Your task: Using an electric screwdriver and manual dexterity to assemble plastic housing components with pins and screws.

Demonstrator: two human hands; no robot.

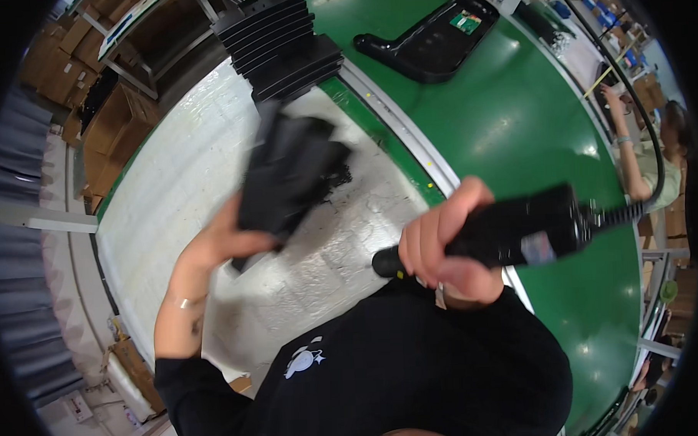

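Observation:
My left hand (219, 242) grips a black moulded plastic part (286, 170) over the plastic-wrapped white surface (159, 186). Motion smears the part, so its details cannot be made out. In my right hand (442, 234) is a black corded hand tool (522, 227), its thick body pointing right and its short dark nose (385, 263) pointing left. The fingers wrap round the front of the tool. A gap separates the nose from the black part. Dark bits lie on the wrapping just right of the part.
A stack of black plastic parts (278, 47) stands beyond my left hand. On the green surface (507, 120) lies a large black moulding (435, 50) with a green card. The tool's cable (650, 130) arcs along the right. Cardboard boxes (119, 137) stand left; another person (654, 157) sits far right.

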